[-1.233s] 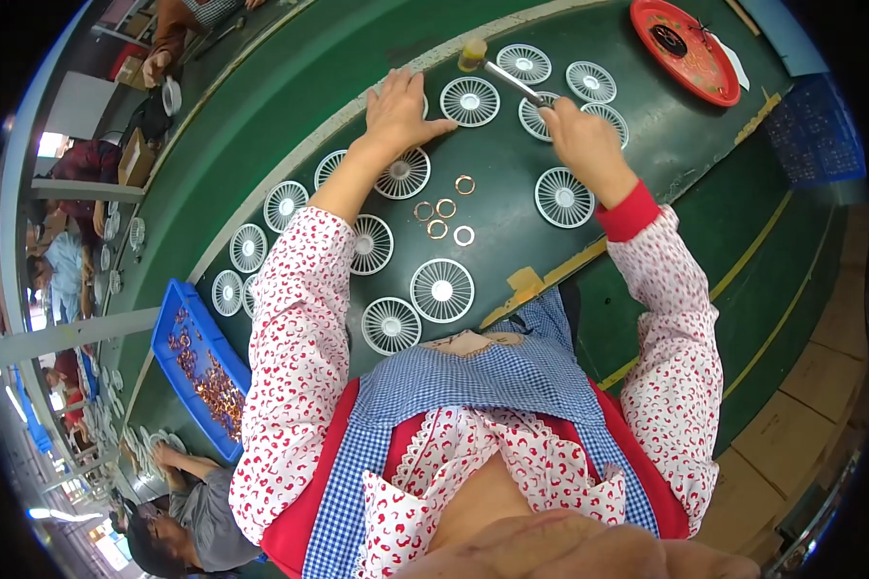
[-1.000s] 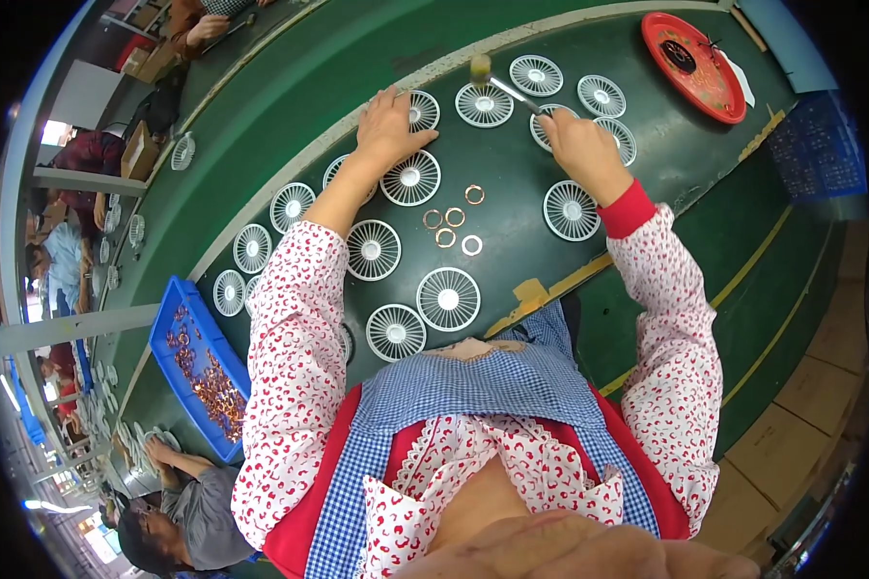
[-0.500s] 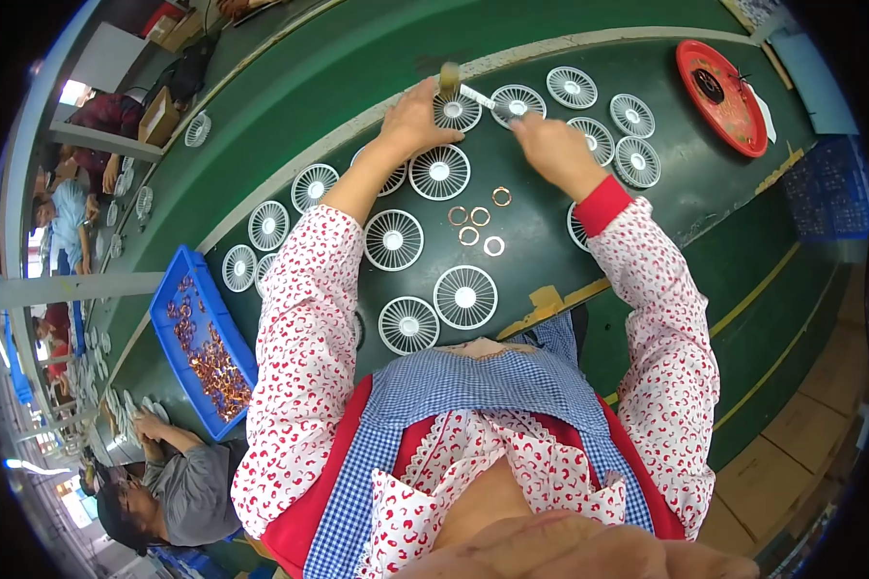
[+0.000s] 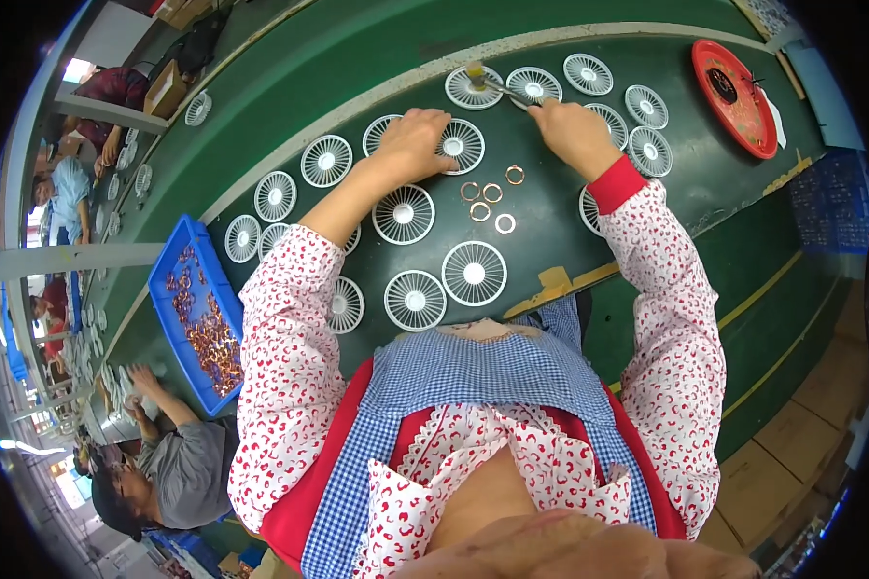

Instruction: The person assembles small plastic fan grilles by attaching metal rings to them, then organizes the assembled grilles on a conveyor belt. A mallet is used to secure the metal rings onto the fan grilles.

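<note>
Left hand (image 4: 413, 143): loosely spread at white spoked disc (image 4: 463, 145)
Right hand (image 4: 574, 137): gripping mallet (image 4: 497, 87)
Copper rings (image 4: 484, 193): between hands, nearer body

white spoked discs (image 4: 474, 274): plastic, matt | rings (image 4: 485, 193): coppery metal, glossy | mallet shaft (image 4: 508, 93): metal, shiny | blue tray (image 4: 171, 333): plastic, smooth | red dish (image 4: 751, 135): plastic, glossy | benchtop (image 4: 550, 241): smooth, faint sheen | yellow tape (image 4: 555, 283): worn, ragged | apron (image 4: 492, 372): woven cloth, matt | sleeves (image 4: 290, 338): printed cloth, soft | cartons (image 4: 792, 425): cardboard, matt
</note>
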A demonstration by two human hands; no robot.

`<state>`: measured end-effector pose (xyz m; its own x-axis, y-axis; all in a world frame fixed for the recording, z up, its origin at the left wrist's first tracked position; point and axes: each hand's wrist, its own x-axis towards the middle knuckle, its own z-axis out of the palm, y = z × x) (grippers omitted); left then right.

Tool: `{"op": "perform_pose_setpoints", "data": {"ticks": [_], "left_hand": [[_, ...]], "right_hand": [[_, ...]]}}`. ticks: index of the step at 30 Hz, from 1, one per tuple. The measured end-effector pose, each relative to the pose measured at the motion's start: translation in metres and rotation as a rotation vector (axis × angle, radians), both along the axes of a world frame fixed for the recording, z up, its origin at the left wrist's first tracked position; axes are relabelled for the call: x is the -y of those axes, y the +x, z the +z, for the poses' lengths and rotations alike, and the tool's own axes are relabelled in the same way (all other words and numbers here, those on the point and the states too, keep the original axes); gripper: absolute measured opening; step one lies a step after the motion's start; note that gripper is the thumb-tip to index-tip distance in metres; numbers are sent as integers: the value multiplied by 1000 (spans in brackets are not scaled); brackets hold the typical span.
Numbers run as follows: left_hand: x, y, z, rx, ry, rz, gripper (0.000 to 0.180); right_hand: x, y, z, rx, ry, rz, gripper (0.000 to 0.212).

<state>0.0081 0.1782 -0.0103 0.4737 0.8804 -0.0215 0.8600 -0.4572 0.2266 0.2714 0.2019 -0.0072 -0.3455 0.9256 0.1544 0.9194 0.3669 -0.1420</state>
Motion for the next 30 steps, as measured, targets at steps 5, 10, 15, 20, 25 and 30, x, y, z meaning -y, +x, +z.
{"op": "perform_pose_setpoints", "data": {"ticks": [5,10,15,20,25,30], "left_hand": [[-5,8,-14,71,70,77,70],[-8,29,-5,-10,82,164,71],[9,9,10,-67,60,217,81],[12,-28,1,-93,21,200,85],[12,-52,-5,28,7,293,81],[13,-46,-4,12,20,270,80]], "right_hand": [[5,39,-16,-46,70,-166,40],[31,40,-9,-240,82,-57,37],[66,10,15,-405,73,69,33],[63,10,-7,-69,15,57,34],[58,10,-2,-205,57,53,34],[50,9,-3,-7,86,74,35]]}}
